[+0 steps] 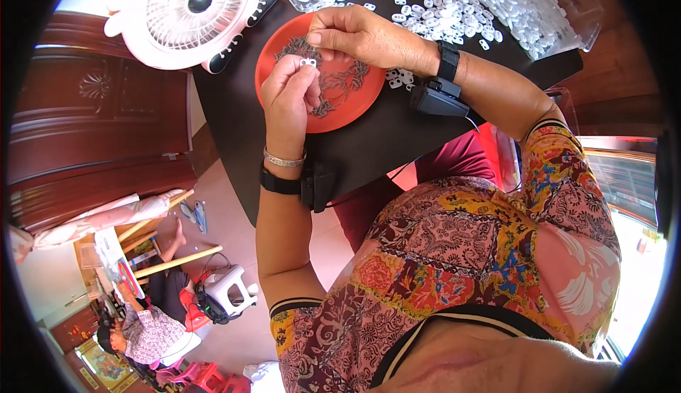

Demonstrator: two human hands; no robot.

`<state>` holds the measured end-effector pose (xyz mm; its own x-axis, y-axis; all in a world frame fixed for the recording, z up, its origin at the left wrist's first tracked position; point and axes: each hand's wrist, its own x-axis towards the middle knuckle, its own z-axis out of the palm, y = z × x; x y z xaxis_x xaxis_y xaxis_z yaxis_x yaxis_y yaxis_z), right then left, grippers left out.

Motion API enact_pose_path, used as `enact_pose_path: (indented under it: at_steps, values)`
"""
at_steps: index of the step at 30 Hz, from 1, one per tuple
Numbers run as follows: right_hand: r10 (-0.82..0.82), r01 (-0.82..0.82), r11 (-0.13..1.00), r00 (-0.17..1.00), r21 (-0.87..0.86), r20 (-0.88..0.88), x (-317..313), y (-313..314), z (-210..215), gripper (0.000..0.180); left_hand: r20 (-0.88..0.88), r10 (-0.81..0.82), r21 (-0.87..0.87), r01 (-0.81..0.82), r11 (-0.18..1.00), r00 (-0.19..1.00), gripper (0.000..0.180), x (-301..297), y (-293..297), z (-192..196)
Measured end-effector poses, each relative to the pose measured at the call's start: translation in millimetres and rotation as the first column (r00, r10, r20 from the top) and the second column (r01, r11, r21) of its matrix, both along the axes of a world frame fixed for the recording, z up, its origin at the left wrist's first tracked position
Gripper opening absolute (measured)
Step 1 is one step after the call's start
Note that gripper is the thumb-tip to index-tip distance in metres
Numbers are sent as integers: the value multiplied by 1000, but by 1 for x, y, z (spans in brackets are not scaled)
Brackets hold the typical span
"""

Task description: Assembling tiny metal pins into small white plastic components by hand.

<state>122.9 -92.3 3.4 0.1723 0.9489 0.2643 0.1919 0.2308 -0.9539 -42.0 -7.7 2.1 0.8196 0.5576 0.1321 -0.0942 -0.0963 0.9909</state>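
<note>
My left hand [289, 93] is closed, with thumb and fingers pinching a small white plastic piece with two holes [308, 62]. Just beyond it, my right hand [360, 37] is also closed in a pinch; whatever lies between its fingertips is too small to make out. Both hands hover over a round orange-red plate [363, 113]. Thin grey-brown pieces [339, 89], too small to name, lie in loose heaps on this plate.
Many similar white pieces [454, 13] are spread over the dark table [234, 130]. A clear tray [560, 35] heaped with them stands at the far right. A pink-white fan [201, 1] is at the far left. Another person [152, 333] sits at the lower left.
</note>
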Motion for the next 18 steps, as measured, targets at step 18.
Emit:
enact_pose_path:
  at_steps: [18]
  values:
    - [20,-20,998,1000,-66,-3,1,0,-3,22,-39,-12,28,13,1000,999,16,1,-2,0]
